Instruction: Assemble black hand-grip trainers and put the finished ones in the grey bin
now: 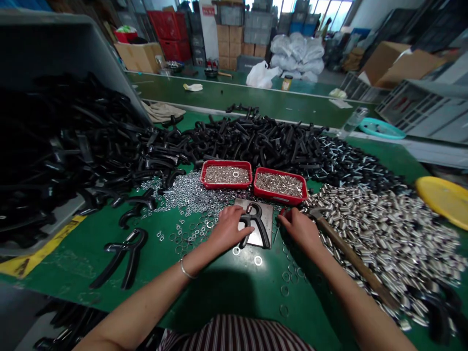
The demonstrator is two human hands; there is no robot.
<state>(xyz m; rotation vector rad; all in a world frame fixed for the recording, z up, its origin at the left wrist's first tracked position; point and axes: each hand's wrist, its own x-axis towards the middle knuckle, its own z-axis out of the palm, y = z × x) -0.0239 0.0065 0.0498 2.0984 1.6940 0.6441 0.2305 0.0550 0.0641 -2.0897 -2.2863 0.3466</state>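
Observation:
My left hand (229,225) is closed on the left side of a black hand grip strengthener (260,226), a curved two-handled piece. It lies on a square metal plate (266,213) on the green table. To the right of the plate, my right hand (298,225) is closed around a small tool (282,212) with a red and black handle; a thin shaft seems to point down from it. The fingers hide most of this tool. A hammer (341,243) with a wooden handle lies beside my right hand. Another assembled hand grip (124,256) rests at the left.
Two red trays (226,186) (281,197) of small metal parts stand behind the plate. Around them are heaped washers (186,192), black handles (241,141), metal cylinders (387,229) and black parts with pins (351,163). A tipped grey bin (106,53) spills handles at left. A yellow lid (444,200) sits far right.

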